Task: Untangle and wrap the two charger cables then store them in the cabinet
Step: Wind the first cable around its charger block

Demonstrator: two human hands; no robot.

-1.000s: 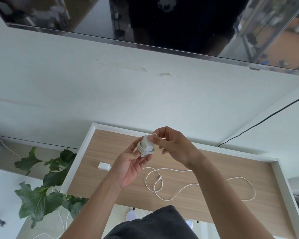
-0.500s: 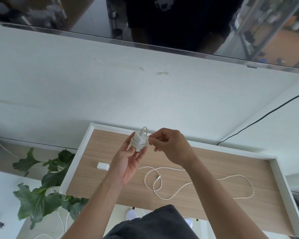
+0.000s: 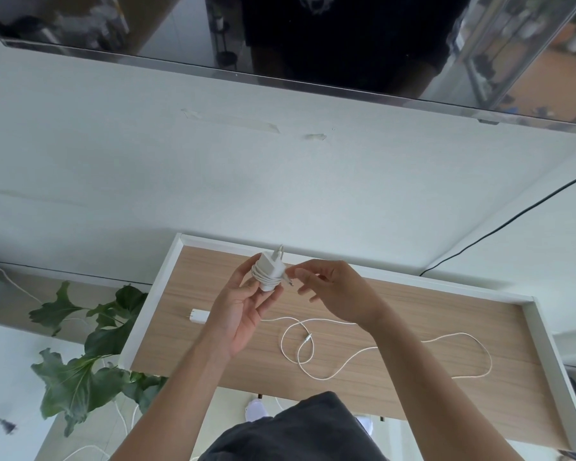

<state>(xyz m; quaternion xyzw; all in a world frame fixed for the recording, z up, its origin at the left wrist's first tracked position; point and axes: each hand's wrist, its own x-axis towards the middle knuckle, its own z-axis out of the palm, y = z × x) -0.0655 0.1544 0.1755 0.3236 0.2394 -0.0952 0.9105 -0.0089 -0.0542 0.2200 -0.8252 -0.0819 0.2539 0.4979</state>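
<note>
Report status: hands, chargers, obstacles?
Left hand grips wrapped charger. Right hand at its cable tip, grip unclear. Second charger loose on cabinet top. Nothing blocking.

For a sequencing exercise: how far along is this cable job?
Done: one cable is wound round the charger in the left hand. In hand: the right hand is at its loose end. Left: the second cable lies uncoiled on the tabletop; storing both.

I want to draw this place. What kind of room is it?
Probably a living room in a home: a big television hangs above a low wood-topped cabinet, with a leafy houseplant beside it.
</note>
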